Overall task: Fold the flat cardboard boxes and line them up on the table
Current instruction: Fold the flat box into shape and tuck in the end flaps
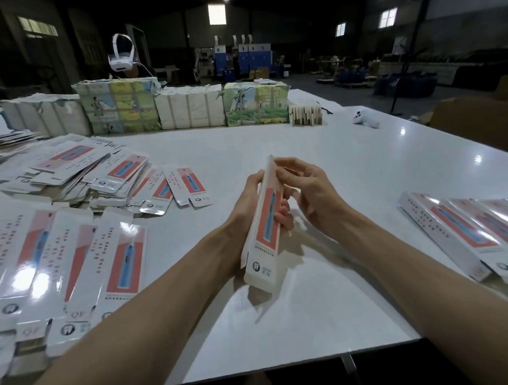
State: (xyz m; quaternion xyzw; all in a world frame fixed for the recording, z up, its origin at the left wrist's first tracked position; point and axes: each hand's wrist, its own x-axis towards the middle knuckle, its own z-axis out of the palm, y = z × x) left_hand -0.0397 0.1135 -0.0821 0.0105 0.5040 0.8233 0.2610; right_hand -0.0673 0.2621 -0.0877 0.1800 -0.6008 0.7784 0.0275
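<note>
Fingers (pixel 284 220) of the left hand (pixel 248 192) wrap the half-formed box (pixel 266 231) at mid-length; those of the right hand (pixel 313 190) pinch its far end — closing the flap, I judge. Next: tuck it, then set it in the row (pixel 477 232) right of them. Its long axis points away from the person, far end raised over the counter (pixel 272 136).

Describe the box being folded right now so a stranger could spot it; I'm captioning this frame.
On the glossy white table, flat printed cartons sprawl at the left and finished boxes line up at the right. Between them, the left hand and right hand hold a long white cardboard box with a red-and-blue panel. It alone stands steeply tilted rather than lying flat.
</note>
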